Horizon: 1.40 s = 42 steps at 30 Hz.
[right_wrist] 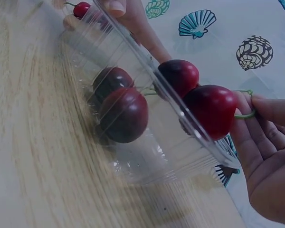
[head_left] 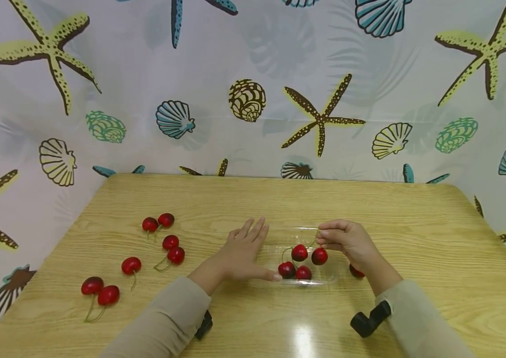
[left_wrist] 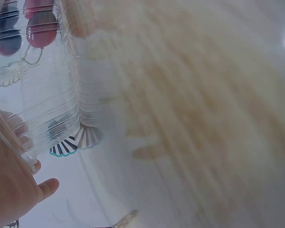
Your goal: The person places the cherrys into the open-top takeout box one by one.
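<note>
On the worktop point(head_left: 369, 214), a clear tray point(head_left: 320, 233) lies at centre with its long axis running left to right. No label or writing is legible on it. Four cherries point(head_left: 299, 252) sit inside the tray. The right hand point(head_left: 347, 243) has its fingers curled, pinching the green stem point(right_wrist: 244, 114) of one cherry point(right_wrist: 210, 110) over the tray's right end. The left hand point(head_left: 244, 253) lies flat, fingers straight, thumb touching the tray's left end; it holds nothing. Loose cherries point(head_left: 171, 242) lie scattered on the worktop to the left, well apart from the tray. One more cherry point(head_left: 355, 271) lies just beside the right wrist.
</note>
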### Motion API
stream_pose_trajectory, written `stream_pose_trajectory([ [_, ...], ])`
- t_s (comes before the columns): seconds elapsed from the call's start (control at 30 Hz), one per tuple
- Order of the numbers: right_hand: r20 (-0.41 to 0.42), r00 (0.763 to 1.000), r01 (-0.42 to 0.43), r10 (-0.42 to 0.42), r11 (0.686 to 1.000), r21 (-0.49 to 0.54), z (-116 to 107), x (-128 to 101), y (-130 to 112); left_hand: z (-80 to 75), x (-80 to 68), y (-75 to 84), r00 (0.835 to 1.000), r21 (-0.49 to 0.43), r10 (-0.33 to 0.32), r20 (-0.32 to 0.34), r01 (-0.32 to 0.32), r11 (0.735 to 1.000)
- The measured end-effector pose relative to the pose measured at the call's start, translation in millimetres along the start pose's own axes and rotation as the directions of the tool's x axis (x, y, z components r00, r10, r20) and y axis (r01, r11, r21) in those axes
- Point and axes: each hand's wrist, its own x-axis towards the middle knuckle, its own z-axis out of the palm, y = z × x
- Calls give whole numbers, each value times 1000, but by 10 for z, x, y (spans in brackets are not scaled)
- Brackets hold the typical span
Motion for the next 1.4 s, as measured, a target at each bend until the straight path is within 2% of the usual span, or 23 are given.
stream_pose_trajectory([
  [0.2, -1, 1000, -27, 27, 999, -35, 46, 48, 26, 0, 0, 0, 1000, 2, -1, 2, 1, 1000],
  [0.6, -5, 998, -60, 60, 978, -199, 103, 140, 25, -13, 2, 13, 1000, -4, -4, 7, 4, 1000],
  [1.13, 38, 997, -59, 73, 954, -294, 108, 178, 26, -2, 25, 18, 1000, 13, -14, 15, 13, 1000],
  [1.4, 59, 996, -36, 61, 932, -361, 99, 191, 29, 13, 33, 7, 1000, 18, -17, 7, 17, 1000],
])
